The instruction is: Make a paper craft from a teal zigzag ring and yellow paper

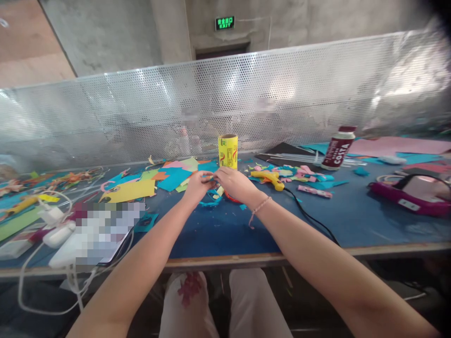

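My left hand (198, 186) and my right hand (235, 183) meet over the blue table (218, 230), fingers pinched together on a small paper piece (210, 178) between them. Its colour is hard to make out. A teal paper strip (211, 203) curls on the table just below the hands. An orange ring-shaped thing (230, 197) peeks out under my right wrist, which wears a thin bracelet. A yellow roll (228, 151) stands upright just behind the hands.
A yellow glue gun (269, 178) with a black cord lies to the right. Coloured paper sheets (141, 188) and scraps (299, 172) litter the table. A Costa bottle (338, 148) stands back right, white chargers (58, 234) front left. A perforated metal screen (225, 103) lines the far edge.
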`<state>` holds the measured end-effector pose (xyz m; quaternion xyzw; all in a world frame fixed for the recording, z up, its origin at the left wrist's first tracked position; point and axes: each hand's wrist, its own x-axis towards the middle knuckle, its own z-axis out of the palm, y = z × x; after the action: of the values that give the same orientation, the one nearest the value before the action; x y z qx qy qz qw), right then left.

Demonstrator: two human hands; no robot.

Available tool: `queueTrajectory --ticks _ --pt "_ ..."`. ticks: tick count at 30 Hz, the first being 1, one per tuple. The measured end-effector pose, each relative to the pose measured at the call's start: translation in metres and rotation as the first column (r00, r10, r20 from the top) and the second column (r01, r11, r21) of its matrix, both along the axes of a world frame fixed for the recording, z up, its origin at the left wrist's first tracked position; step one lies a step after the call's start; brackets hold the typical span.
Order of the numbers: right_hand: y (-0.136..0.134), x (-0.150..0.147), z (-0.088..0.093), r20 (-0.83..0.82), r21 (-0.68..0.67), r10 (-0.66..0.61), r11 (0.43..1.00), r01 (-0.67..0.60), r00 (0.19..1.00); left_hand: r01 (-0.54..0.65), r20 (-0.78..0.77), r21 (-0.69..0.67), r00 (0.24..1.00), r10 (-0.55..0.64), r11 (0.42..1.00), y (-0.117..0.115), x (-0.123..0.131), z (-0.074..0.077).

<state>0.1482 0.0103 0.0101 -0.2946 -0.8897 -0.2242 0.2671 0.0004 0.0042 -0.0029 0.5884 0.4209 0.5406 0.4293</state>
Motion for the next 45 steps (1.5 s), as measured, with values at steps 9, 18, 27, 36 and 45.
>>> queueTrajectory --ticks 9,18,27,36,45 --pt "0.001 0.002 -0.002 0.098 0.153 0.038 0.987 -0.053 0.994 0.118 0.280 -0.106 0.956 -0.085 0.987 -0.007 0.000 0.007" --pt "0.007 0.006 -0.006 0.036 0.126 0.084 0.988 -0.088 0.996 0.082 0.252 -0.125 0.967 -0.048 0.989 -0.006 0.001 0.009" --pt "0.008 0.009 -0.005 -0.053 0.064 0.240 0.970 -0.236 0.969 0.105 0.322 -0.120 0.945 -0.061 0.987 -0.005 -0.003 0.010" --pt "0.006 0.004 -0.006 -0.414 -0.143 0.299 0.911 -0.386 0.860 0.109 0.373 -0.080 0.925 -0.072 0.991 -0.003 -0.006 0.010" --pt "0.005 -0.009 -0.005 -0.828 -0.444 -0.130 0.746 -0.496 0.545 0.074 0.237 0.082 0.967 -0.092 0.994 -0.003 -0.004 0.007"
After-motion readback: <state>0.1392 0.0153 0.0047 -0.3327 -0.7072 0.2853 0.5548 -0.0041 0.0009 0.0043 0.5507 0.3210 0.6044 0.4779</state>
